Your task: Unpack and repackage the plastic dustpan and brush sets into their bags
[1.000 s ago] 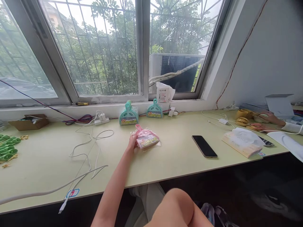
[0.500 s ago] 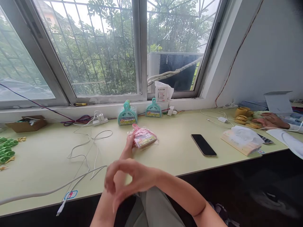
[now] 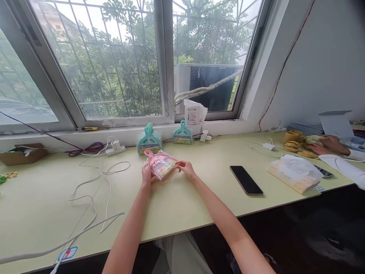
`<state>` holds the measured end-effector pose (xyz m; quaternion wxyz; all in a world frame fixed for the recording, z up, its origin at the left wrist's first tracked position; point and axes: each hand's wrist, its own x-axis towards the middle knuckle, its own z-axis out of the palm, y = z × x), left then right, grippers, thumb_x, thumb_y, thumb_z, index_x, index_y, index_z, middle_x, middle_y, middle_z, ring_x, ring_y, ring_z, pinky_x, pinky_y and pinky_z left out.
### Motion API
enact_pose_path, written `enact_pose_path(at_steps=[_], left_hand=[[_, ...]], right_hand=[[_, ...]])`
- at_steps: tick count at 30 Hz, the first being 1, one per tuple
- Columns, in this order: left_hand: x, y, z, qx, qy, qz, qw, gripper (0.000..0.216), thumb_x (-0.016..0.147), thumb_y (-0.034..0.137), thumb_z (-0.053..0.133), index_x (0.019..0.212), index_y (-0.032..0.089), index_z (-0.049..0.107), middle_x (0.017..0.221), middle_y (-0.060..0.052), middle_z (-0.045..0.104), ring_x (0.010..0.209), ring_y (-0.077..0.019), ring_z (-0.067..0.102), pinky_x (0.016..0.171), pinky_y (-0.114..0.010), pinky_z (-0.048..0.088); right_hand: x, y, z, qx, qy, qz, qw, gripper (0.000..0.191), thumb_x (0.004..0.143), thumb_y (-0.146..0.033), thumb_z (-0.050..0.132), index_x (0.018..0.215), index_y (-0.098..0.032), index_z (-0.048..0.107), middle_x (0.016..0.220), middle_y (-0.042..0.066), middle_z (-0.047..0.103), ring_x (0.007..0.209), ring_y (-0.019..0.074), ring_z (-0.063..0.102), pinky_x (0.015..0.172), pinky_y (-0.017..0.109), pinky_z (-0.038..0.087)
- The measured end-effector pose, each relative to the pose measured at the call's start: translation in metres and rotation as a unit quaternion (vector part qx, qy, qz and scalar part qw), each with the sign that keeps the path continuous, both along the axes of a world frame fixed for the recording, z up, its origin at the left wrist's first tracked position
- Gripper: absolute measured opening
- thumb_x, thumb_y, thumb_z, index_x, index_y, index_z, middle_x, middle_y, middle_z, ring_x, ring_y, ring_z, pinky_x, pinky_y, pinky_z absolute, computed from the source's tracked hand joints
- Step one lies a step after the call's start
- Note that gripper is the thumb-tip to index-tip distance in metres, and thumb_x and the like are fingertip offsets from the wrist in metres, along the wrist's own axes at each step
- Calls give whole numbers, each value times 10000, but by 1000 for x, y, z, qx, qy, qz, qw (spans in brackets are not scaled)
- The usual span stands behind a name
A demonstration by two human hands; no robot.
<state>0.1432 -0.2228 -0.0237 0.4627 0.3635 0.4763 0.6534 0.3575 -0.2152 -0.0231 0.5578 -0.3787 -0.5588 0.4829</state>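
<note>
A pink mini dustpan-and-brush set (image 3: pixel 162 163) in clear plastic wrap is tilted just over the table, its handle pointing up and left. My left hand (image 3: pixel 147 176) grips its left side, fingers closed on the wrap. At its right edge my right hand (image 3: pixel 186 168) pinches the corner between thumb and fingers. Behind it, several turquoise dustpan sets (image 3: pixel 149 141) lean in a stack near the windowsill. Another turquoise dustpan set (image 3: pixel 182 134) stands a little to their right.
White cables (image 3: pixel 99 190) trail over the left of the table, by a power strip (image 3: pixel 115 149). On the right lie a black phone (image 3: pixel 245 179) and a tissue pack (image 3: pixel 296 173). A co-worker's hands (image 3: pixel 327 144) handle things at far right. A cardboard box (image 3: pixel 24 154) sits far left.
My right hand has moved from near my body, above my left forearm, forward to the pink dustpan set's right edge. The set has shifted slightly left in view, still in my left hand.
</note>
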Motion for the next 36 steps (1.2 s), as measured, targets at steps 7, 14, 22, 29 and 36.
enact_pose_path(at_steps=[7, 14, 22, 29, 36], left_hand=[[8, 0, 0, -21, -9, 15, 1000, 414, 698, 296, 640, 1067, 172, 500, 816, -25, 617, 626, -124, 602, 554, -238, 490], [10, -3, 1, -11, -18, 19, 1000, 454, 695, 302, 650, 1102, 191, 483, 906, -46, 637, 701, -141, 632, 596, -246, 509], [15, -11, 9, -14, -12, -22, 1000, 490, 697, 360, 641, 1131, 205, 476, 859, -16, 631, 635, -111, 608, 569, -226, 493], [23, -18, 15, -21, 34, -96, 995, 568, 661, 322, 703, 1163, 217, 459, 938, -52, 650, 716, -168, 655, 595, -291, 548], [31, -26, 20, -14, 72, -129, 989, 639, 654, 358, 734, 1214, 223, 459, 992, -85, 659, 778, -216, 668, 597, -313, 559]], right_hand=[[-6, -7, -18, -26, -61, -19, 998, 141, 771, -255, 512, 793, -217, 646, 694, -18, 657, 521, 107, 583, 493, 229, 469], [-15, -10, -22, -77, -66, -11, 995, 117, 832, -244, 509, 747, -213, 582, 532, -49, 579, 393, 93, 522, 402, 202, 429], [-14, -7, -22, -136, 28, 28, 990, 163, 813, -314, 617, 865, -173, 555, 615, 1, 645, 523, 137, 641, 528, 245, 549], [-12, -4, -13, -156, 203, 16, 967, 147, 825, -231, 552, 958, -206, 494, 868, 6, 678, 789, 109, 664, 724, 229, 553], [-4, -7, -7, -149, 225, 8, 963, 242, 821, -251, 546, 1052, -240, 477, 982, 4, 668, 820, 118, 657, 710, 229, 548]])
